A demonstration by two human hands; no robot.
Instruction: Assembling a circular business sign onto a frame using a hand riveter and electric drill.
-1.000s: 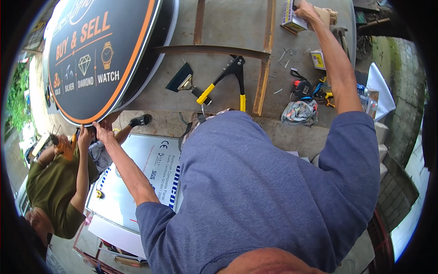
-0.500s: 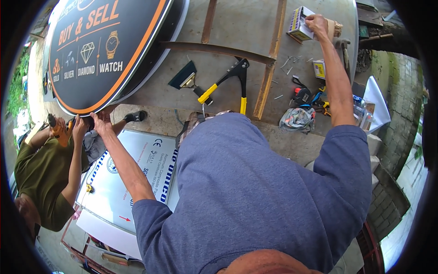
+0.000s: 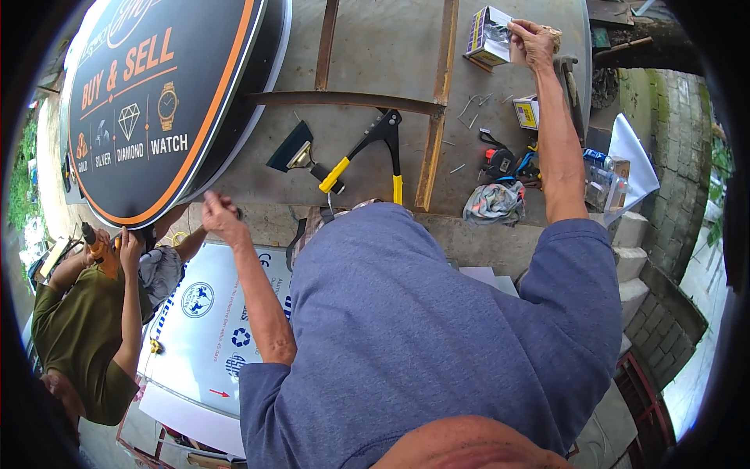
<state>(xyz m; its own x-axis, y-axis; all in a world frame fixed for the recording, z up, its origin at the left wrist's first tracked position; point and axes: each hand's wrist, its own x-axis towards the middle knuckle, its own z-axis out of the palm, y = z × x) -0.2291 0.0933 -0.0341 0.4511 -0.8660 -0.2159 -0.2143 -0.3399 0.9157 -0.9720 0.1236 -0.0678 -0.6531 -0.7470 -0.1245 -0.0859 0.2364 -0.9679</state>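
Note:
My right hand [image 3: 535,43] is at the mouth of an open small carton [image 3: 490,39] on the metal sheet, fingers pinched. Whatever they hold is too small to make out; a silvery clear bag [image 3: 495,33] shows inside the carton. My left hand [image 3: 224,219] is just off the lower rim of a big round black sign [image 3: 129,102] with an orange ring, its fingers curled and their contents hidden. A hand riveter [image 3: 383,144] with yellow grips lies between my hands, beside a scraper [image 3: 293,151] with a dark blade.
A co-worker [image 3: 86,336] at the left holds an orange drill [image 3: 101,250] under the sign. Rusty steel bars [image 3: 433,148] cross the sheet. Toward the right lie a second carton [image 3: 526,113], a tape measure [image 3: 500,162], a crumpled rag [image 3: 494,205] and loose metal pins [image 3: 473,109].
My left hand has left the sign's rim and moved right, its fingers curling. My right hand stays at the carton. The whole view has shifted slightly.

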